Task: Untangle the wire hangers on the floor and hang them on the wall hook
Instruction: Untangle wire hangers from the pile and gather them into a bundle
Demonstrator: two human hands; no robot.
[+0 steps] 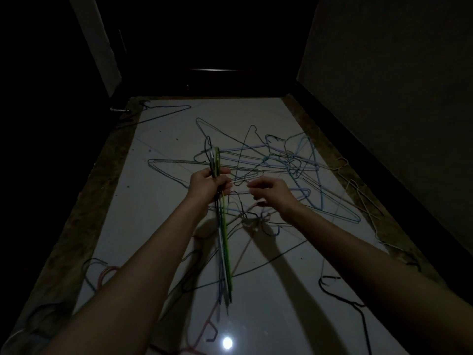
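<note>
Here the pale tiled floor [158,226] runs from near to far between dark walls, with a dark door [210,42] at the far end. Spread over its middle and right lies the tangled pile of wire hangers [281,165], blue, green and pale wires crossing one another so thickly that no count is possible in the dim light. Loose hangers lie apart from it: one dark hanger [163,111] at the far left, a pink one [107,274] near left, a black one [355,306] near right, and pale ones along the right edge. Two bare arms reach forward over the pile. The left hand [207,184] grips a bundle of gathered hangers [224,239], a yellow-green one plainest among them, their hooks sticking up past the fingers; the number in the bundle cannot be told. The right hand [271,192] hovers just right of it, fingers curled; whether it pinches a wire cannot be told.
</note>
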